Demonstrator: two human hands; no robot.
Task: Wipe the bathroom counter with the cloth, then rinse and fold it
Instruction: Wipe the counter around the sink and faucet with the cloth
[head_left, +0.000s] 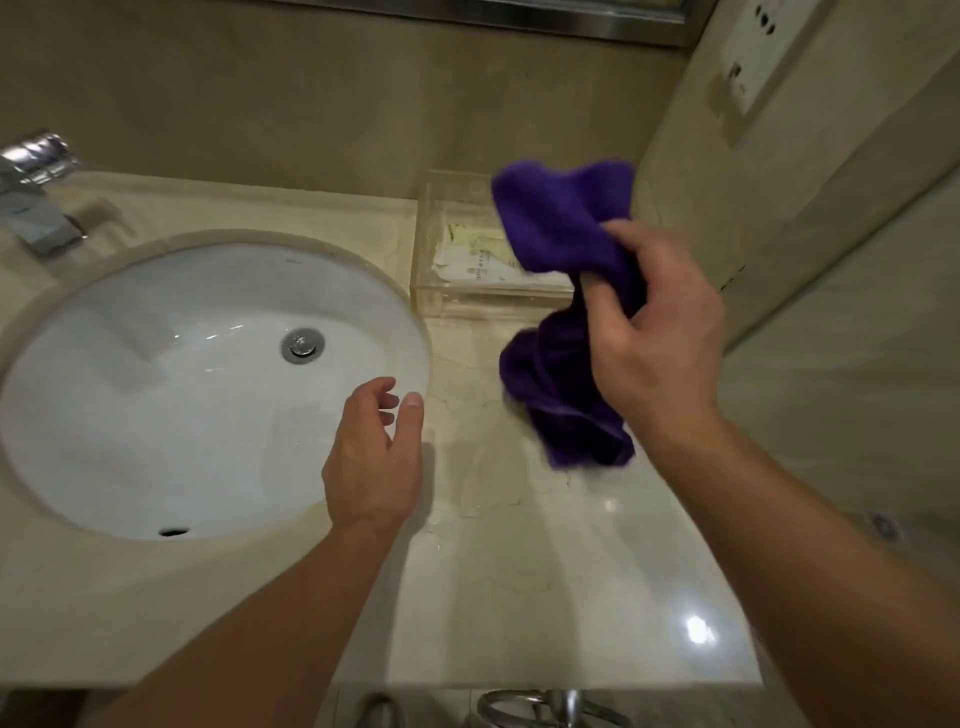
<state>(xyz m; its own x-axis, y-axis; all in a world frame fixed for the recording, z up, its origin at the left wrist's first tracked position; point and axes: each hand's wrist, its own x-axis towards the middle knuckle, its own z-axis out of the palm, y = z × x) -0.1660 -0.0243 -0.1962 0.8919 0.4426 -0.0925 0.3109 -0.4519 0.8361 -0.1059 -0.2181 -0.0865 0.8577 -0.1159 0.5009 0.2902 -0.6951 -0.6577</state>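
Below the counter (519, 571) edge, a metal ring (524, 709) is cut off by the frame. Left hand (371, 462) hovers over the sink (156, 389) rim, fingers loosely curled and holding nothing. Right hand (654, 338) clutches the bunched purple cloth (561, 228) right of the sink. Its lower end is blurred, so contact with the counter is unclear. Behind it, a clear box (457, 249) is partly hidden. The faucet (36, 202) is cropped at far left.

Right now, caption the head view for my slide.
Right hand holds a bunched purple cloth over the counter; left hand hovers open by the sink.
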